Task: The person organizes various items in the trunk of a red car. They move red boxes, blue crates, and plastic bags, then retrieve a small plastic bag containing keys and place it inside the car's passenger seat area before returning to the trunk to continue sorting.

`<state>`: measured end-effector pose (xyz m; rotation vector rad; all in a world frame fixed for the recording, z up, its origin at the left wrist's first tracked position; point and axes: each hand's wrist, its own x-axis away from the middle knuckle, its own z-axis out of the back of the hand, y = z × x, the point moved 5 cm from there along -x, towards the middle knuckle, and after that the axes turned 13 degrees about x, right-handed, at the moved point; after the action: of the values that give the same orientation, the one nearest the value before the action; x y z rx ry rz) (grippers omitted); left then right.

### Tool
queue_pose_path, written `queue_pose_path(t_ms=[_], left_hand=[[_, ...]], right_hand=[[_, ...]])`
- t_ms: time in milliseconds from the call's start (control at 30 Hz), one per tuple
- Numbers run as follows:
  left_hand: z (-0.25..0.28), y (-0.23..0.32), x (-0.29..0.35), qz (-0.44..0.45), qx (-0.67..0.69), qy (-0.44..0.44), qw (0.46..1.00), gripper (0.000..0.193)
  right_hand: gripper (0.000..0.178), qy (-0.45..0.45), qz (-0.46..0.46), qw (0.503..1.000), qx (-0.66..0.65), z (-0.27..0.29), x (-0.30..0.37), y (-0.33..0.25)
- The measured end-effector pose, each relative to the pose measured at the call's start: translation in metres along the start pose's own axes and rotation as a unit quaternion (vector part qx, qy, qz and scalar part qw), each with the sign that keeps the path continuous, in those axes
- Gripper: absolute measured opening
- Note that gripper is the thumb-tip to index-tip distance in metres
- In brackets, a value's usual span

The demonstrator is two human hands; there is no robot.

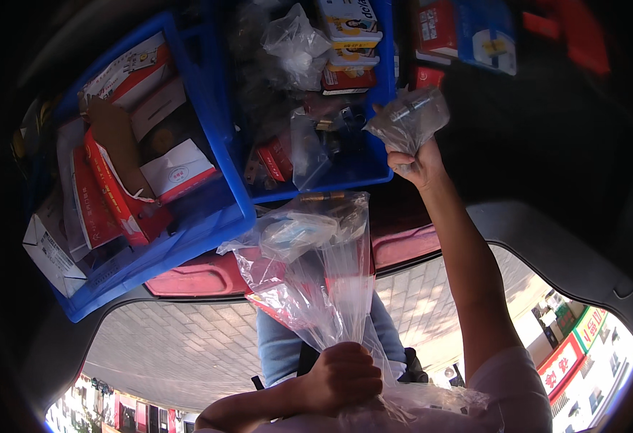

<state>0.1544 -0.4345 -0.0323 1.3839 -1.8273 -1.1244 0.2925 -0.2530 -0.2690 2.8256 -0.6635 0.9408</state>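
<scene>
My left hand [342, 381] is closed in a fist round the gathered neck of a large clear plastic bag [349, 278]. The bag spreads out towards the blue crates, and crumpled plastic and a brass-coloured piece show at its far end. Out to the right, my right hand [421, 164] grips a small clear plastic bag [432, 115] with a silvery metal cylinder visible inside. This small bag hangs beside the right wall of the middle blue crate [385, 137]. Its other contents are too unclear to name.
A tilted blue crate [238, 206] at the left holds opened red and white cardboard boxes [118, 184]. In the middle crate lie yellow-and-white boxes [352, 29] and crumpled plastic [295, 47]. A blue box [486, 36] lies back right. A red vehicle sill [194, 280] runs below the crates.
</scene>
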Motion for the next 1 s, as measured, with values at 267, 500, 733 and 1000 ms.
queue_pose_path(t_ms=[267, 500, 733, 1000], left_hand=[[0.002, -0.002, -0.01, 0.003, 0.012, 0.003, 1.0, 0.016], [0.001, 0.0, -0.003, 0.002, 0.005, -0.008, 1.0, 0.016], [0.002, 0.021, -0.04, -0.025, 0.011, 0.011, 1.0, 0.026], [-0.037, 0.075, -0.083, -0.085, -0.043, 0.04, 0.995, 0.025]], right_hand=[[0.069, -0.032, -0.015, 0.999, 0.0, -0.032, 0.021, 0.012], [0.073, 0.054, -0.004, 0.997, 0.051, -0.047, 0.025, 0.02], [0.077, 0.009, -0.016, 0.996, 0.083, -0.071, 0.063, 0.023], [0.09, 0.001, 0.146, 0.972, 0.182, -0.133, 0.193, -0.015]])
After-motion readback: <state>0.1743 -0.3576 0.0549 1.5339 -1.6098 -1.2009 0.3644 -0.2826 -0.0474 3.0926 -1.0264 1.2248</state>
